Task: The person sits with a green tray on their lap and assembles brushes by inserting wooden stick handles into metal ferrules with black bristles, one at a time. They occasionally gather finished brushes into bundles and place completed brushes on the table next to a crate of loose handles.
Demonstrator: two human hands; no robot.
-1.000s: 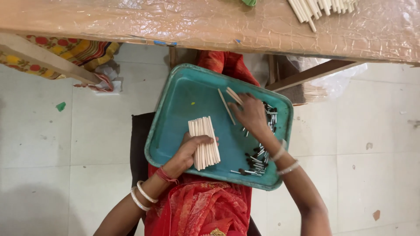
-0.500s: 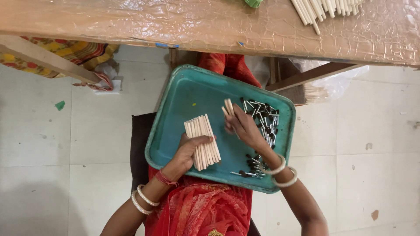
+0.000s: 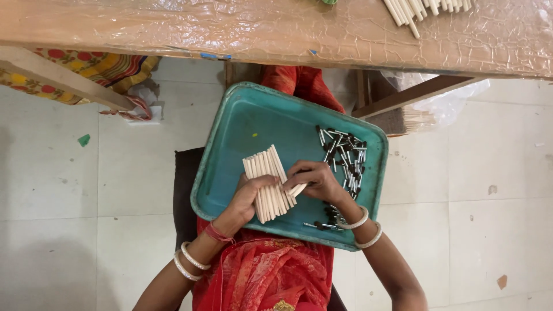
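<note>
The left hand (image 3: 249,196) is closed around a fanned bundle of pale sticks (image 3: 268,183), thumb across their lower ends, just left of the frame's centre. The right hand (image 3: 314,179) pinches one more pale stick (image 3: 298,190) between thumb and fingertips, its end touching the bundle's right edge. Both hands rest over a teal tray (image 3: 230,144) on the person's lap. A heap of small dark-tipped metal pieces (image 3: 344,154) lies in the tray's right half. Along the top runs a plastic-covered table (image 3: 230,29), with more pale sticks (image 3: 423,8) at the upper right.
</note>
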